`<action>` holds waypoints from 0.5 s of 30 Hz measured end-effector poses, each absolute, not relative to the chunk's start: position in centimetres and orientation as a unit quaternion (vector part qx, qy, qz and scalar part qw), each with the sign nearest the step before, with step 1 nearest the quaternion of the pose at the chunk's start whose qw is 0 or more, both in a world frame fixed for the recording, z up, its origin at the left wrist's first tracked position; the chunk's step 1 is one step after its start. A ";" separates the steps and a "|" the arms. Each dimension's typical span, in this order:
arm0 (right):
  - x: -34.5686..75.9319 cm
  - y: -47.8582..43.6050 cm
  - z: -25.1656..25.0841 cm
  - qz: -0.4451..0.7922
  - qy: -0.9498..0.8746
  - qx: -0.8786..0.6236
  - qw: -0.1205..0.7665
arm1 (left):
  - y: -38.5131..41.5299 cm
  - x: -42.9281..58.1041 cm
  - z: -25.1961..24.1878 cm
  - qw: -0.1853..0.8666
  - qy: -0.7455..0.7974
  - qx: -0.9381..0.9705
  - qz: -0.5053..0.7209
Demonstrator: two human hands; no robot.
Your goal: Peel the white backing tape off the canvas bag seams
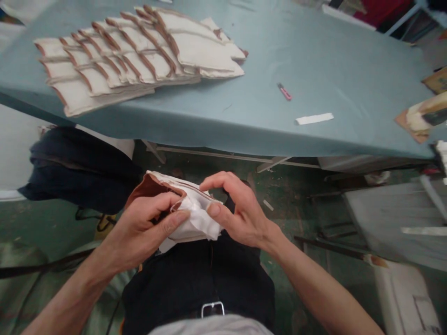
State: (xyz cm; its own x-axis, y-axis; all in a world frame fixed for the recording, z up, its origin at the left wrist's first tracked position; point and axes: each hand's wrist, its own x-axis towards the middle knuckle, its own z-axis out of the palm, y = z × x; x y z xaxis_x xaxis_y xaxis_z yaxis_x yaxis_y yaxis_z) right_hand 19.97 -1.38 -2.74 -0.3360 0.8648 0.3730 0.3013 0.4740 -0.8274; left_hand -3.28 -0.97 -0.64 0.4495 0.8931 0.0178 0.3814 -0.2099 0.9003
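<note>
Hands both pinching white fabric piece (195, 218): L hand (146, 228) & R hand (237, 209), fingers curled.

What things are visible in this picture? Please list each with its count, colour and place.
fabric piece: one, white with brown edge, held in both hands above the lap
stack: one fanned pile, cream with brown trim, table's far left
table: one, blue-grey cover, across the top
cutter: one, pink, mid-table
strip: one, white, near the table's front edge
dark cloth: one, navy, under the table at left
left hand: grips the fabric piece
right hand: pinches the fabric piece
</note>
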 end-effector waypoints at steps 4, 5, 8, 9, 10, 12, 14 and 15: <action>19.6 0.3 -2.7 0.395 -0.760 -0.327 0.400 | -1.0 -3.2 -0.1 0.477 0.421 0.727 0.257; 19.5 0.6 -2.7 0.395 -0.769 -0.307 0.398 | -1.1 -3.2 0.0 0.483 0.414 0.729 0.254; 19.0 1.6 -2.7 0.368 -0.809 -0.263 0.376 | -1.1 -3.2 0.1 0.501 0.402 0.724 0.251; 18.9 1.9 -2.8 0.356 -0.821 -0.256 0.365 | -1.0 -3.2 0.1 0.507 0.398 0.723 0.249; 18.9 2.2 -2.8 0.347 -0.831 -0.253 0.354 | -1.0 -3.2 0.0 0.514 0.392 0.721 0.249; 18.8 2.7 -2.6 0.329 -0.846 -0.249 0.338 | -0.9 -3.2 0.0 0.530 0.375 0.720 0.243; 18.8 3.1 -2.4 0.306 -0.860 -0.245 0.328 | -0.7 -3.1 -0.1 0.542 0.366 0.719 0.235; 18.7 3.3 -2.2 0.294 -0.865 -0.241 0.326 | -0.6 -3.1 0.0 0.545 0.365 0.719 0.232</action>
